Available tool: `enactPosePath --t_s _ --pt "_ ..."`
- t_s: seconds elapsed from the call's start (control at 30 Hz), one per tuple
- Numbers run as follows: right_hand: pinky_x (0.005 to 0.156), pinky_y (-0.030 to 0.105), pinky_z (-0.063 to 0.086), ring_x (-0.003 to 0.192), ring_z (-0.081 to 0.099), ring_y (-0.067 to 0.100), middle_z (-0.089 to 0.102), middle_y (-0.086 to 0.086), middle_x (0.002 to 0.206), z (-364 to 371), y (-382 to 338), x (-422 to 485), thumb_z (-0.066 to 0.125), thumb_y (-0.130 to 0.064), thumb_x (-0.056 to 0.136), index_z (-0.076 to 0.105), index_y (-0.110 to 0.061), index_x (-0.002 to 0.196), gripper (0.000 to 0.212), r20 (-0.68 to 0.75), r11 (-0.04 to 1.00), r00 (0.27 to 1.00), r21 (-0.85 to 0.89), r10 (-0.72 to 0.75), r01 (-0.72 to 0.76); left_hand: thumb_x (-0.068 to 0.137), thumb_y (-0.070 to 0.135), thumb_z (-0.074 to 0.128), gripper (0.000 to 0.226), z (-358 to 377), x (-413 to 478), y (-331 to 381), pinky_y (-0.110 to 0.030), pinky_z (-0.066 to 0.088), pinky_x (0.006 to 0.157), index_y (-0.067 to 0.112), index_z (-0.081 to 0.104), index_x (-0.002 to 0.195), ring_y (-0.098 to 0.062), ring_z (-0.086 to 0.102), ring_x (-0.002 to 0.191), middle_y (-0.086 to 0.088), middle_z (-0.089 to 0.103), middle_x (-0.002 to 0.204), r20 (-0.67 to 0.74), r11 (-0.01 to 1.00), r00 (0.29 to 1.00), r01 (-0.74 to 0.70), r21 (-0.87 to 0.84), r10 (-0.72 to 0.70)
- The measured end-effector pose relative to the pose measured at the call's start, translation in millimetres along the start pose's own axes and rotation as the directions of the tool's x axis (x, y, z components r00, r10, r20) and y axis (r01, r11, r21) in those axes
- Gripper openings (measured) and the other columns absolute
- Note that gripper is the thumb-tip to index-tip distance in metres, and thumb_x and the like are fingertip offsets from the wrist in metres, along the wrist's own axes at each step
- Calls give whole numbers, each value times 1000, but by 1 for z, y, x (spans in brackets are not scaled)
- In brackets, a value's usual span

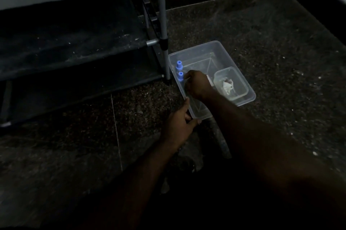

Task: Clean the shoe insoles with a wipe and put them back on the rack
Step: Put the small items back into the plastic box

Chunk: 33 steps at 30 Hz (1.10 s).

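A clear plastic bin (221, 47) stands on the floor beside the shoe rack (74, 46). My left hand (179, 125) grips the bin's near corner, thumb along the rim. My right hand (198, 84) reaches down into the bin with curled fingers, next to two blue-capped bottles (180, 76). What it holds, if anything, is hidden. A crumpled white wipe (227, 85) lies in a smaller clear container (243, 82) inside the bin. No insole shows clearly. A greyish long shape (221, 140) lies on the floor by my right forearm, too dark to identify.
The rack has black fabric shelves and grey metal posts (162, 14), and its right post stands just left of the bin. Dark speckled floor (271, 52) stretches right to a black skirting and a pale wall. The scene is very dim.
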State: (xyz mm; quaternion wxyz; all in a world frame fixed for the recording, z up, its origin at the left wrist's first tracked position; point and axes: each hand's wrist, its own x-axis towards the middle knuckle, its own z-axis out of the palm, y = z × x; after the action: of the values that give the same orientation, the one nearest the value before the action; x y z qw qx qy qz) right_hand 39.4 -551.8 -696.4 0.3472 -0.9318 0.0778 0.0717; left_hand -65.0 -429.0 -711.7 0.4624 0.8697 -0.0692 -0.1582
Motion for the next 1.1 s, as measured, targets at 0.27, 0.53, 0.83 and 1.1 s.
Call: enactPosePath --t_s 0.27,0.53,0.83,1.1 --pt "99 39 45 114 60 33 64 18 123 1 -1 3 54 0 87 58 -2 126 40 -3 997 999 58 -51 51 85 28 73 85 3 -2 -2 -41 54 79 23 24 153 -14 68 74 1 72 78 -17 1000 1000 1 12 -1" --pt "96 21 36 118 56 24 60 9 126 1 -10 24 52 -6 95 51 -3 134 39 71 981 993 178 -90 77 85 32 73 84 -3 -1 2 -36 53 77 23 25 153 -15 67 76 -1 73 81 -5 997 1000 18 73 -18" --pt "101 42 46 115 60 32 63 19 121 -12 -2 23 58 0 87 51 -2 132 46 6 967 998 247 55 -55 84 23 74 86 7 2 4 -37 51 86 22 23 153 -17 67 84 -1 72 85 -31 997 997 74 33 -73" --pt "97 42 49 109 63 29 66 16 117 -16 -8 20 59 -5 89 53 -4 130 41 -45 950 995 304 92 -74 84 27 72 85 7 3 4 -40 52 84 25 23 154 -20 65 89 0 70 88 -37 990 996 88 106 -85"
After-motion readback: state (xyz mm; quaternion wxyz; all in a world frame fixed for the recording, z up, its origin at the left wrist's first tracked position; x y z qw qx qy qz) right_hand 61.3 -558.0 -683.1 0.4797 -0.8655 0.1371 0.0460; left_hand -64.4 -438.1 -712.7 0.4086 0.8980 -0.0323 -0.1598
